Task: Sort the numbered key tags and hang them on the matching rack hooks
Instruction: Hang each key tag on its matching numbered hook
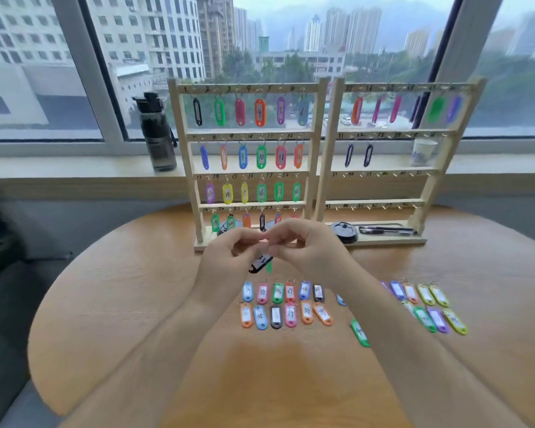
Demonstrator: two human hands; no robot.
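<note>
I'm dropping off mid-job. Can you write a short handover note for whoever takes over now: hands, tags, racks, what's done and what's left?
Hands: the left hand and right hand together pinch the black tag marked 33, above the table in front of the racks.
Done: the left rack has tags on all four rows. The right rack has six on its top row and two on the second.
Left: hang 33, probably on the next free hook of the right rack's second row, then the loose tags lying in rows at the table's middle and right.
</note>
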